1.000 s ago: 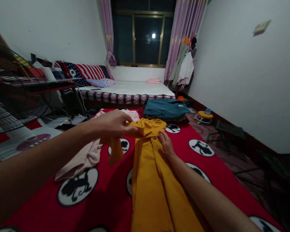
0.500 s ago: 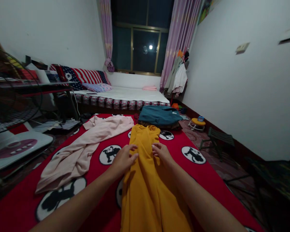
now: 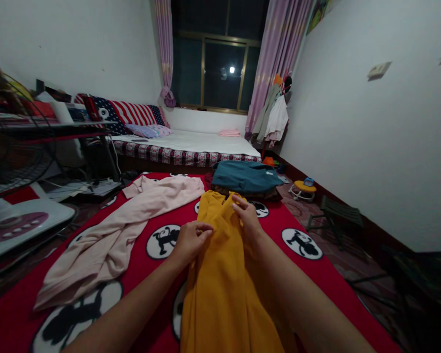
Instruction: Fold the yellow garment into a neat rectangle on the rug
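Note:
A mustard-yellow garment [image 3: 220, 274] lies lengthwise on a red blanket [image 3: 150, 274] printed with black-and-white cartoon circles. My left hand [image 3: 191, 240] pinches the garment's left edge about halfway up. My right hand [image 3: 244, 215] rests on the cloth near its top end, fingers pressing the fabric. A pale pink garment [image 3: 121, 225] lies spread to the left of the yellow one. A folded teal garment [image 3: 244, 177] sits just beyond the yellow one's top.
A bed [image 3: 191, 144] with a striped pillow stands under the dark window at the back. A fan and a cluttered table [image 3: 40, 127] are on the left. Clothes hang by the curtain [image 3: 275, 115]. A small folding stool [image 3: 338, 208] and a yellow toy [image 3: 303, 186] stand along the right wall.
A second ago my left hand held the garment's top up; it has let it down flat. Both hands now sit on the cloth, the right one having slid farther up.

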Demonstrator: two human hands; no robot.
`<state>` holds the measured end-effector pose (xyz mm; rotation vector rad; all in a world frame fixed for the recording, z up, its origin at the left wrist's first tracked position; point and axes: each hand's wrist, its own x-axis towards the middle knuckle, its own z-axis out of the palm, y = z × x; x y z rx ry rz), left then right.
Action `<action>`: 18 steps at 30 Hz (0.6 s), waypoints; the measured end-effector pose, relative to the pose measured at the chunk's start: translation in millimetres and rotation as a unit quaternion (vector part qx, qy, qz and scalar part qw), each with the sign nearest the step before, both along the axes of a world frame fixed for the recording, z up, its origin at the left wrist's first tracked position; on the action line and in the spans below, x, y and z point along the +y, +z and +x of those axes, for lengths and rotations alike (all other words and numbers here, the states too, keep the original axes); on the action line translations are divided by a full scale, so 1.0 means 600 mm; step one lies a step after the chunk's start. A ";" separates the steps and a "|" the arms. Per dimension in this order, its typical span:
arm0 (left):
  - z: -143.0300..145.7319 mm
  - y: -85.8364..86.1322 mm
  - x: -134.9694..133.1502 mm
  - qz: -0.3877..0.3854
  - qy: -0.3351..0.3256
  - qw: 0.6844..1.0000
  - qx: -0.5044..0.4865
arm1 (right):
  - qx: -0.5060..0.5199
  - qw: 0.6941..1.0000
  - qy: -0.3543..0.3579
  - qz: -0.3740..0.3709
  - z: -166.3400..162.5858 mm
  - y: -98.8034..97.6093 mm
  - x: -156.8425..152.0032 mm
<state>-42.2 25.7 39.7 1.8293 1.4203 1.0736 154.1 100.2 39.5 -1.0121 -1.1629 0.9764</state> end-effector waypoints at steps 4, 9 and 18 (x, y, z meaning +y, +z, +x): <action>0.009 0.023 -0.017 0.045 -0.013 0.997 -0.069 | 0.131 0.991 -0.032 0.024 0.019 0.031 0.001; 0.016 -0.002 0.032 0.038 0.029 0.999 -0.008 | 0.042 0.997 -0.031 -0.056 0.022 0.024 0.012; -0.013 -0.022 -0.015 0.160 -0.075 0.970 0.168 | -0.048 0.987 0.003 -0.155 0.051 -0.017 -0.102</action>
